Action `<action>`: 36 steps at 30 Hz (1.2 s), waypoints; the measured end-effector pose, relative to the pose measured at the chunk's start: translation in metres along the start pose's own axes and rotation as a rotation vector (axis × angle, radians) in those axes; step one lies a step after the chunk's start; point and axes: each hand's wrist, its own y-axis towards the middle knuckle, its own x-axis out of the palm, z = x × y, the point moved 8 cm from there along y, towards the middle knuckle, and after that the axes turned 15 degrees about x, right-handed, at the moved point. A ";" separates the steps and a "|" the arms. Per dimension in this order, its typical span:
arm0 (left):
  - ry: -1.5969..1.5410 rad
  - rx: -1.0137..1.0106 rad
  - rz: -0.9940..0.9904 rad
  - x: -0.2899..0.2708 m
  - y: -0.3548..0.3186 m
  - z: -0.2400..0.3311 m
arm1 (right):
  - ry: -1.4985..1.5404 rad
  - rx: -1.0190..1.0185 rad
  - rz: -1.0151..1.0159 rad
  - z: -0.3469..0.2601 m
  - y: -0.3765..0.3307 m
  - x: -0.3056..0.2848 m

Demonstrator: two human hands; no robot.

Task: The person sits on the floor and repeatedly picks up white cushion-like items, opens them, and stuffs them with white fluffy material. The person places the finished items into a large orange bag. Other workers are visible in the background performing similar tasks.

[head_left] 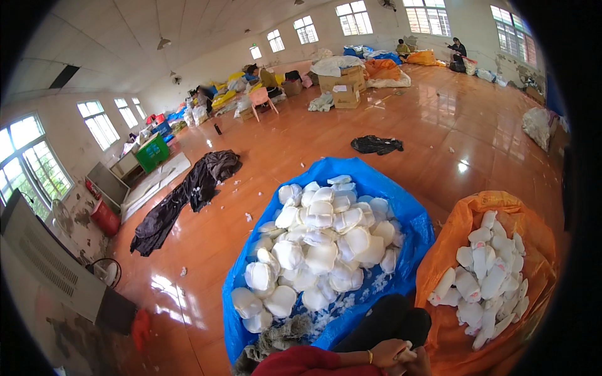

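At the lower edge my left hand (389, 353), with a yellow band at its wrist and a red sleeve behind it, is closed on a small white stuffed piece (407, 353). My right hand (419, 365) meets it from the other side, its fingers closed around the same piece; the frame edge cuts part of it off. Most of the piece is hidden by my fingers. Ahead of my knees, a blue plastic sheet (411, 219) bears a heap of round white stuffed pieces (320, 207). To my right an orange sack (442, 257) holds longer white stuffed pieces (492, 282), some with pink marks.
White fluff (329, 319) and a grey cloth (279, 338) lie near my legs. Black plastic bags (188, 194) (376, 145) rest on the tiled floor. Farther off are cardboard boxes (342, 91), a pink chair (261, 99), several people and a green crate (152, 153).
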 end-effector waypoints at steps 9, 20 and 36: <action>0.350 0.471 -0.048 0.016 0.003 0.001 | -0.100 -0.012 0.169 -0.024 0.000 -0.001; -0.032 0.119 0.144 0.016 -0.007 -0.031 | -0.125 -0.022 0.250 -0.020 0.002 -0.005; 0.263 0.019 0.098 -0.004 0.003 -0.028 | -0.285 -0.213 0.197 -0.049 0.015 -0.008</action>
